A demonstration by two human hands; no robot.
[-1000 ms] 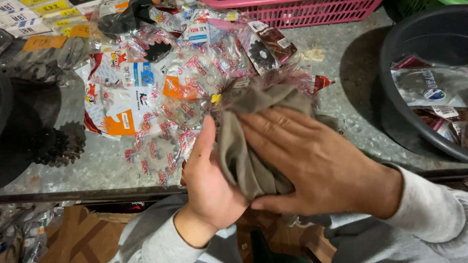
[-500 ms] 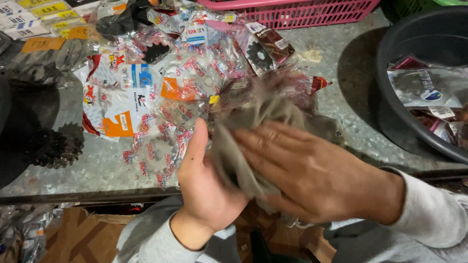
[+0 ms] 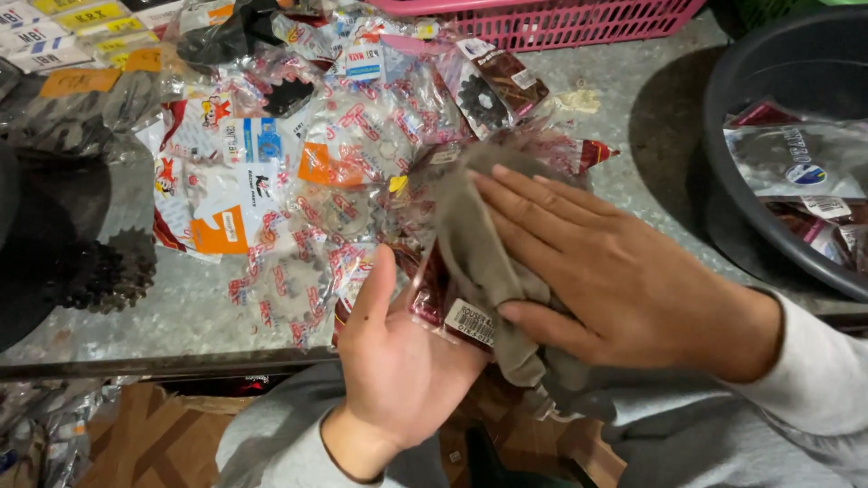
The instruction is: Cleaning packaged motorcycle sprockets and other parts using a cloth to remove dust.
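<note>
Presently on the bench: packets and cloth

Speckled grey counter (image 3: pixel 624 194); clear red-printed packets (image 3: pixel 362 154) heaped; pink basket (image 3: pixel 579 18) behind; dark tub (image 3: pixel 723 208) right. Left hand (image 3: pixel 398 361) open, cradling a labelled packet (image 3: pixel 452 307); right hand (image 3: pixel 615 271) flat, pressing grey cloth (image 3: pixel 488 262) onto it.

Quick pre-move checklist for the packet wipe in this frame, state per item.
1. Packet supported: the left hand lies palm up under the red clear-plastic packet. Ok.
2. Cloth on packet: the right hand presses the grey cloth flat over it. Ok.
3. Packet contents: covered by cloth and hand. Cannot tell.
4. Cloth tail: it hangs below the table edge toward the lap, loose. Not ok.
5. Set-down room: the table is crowded with other sprocket packets, with the dark tub on the right already holding some. Cannot tell.
6. Loose black sprocket sits near the table edge, apart from both hands. Ok.
</note>
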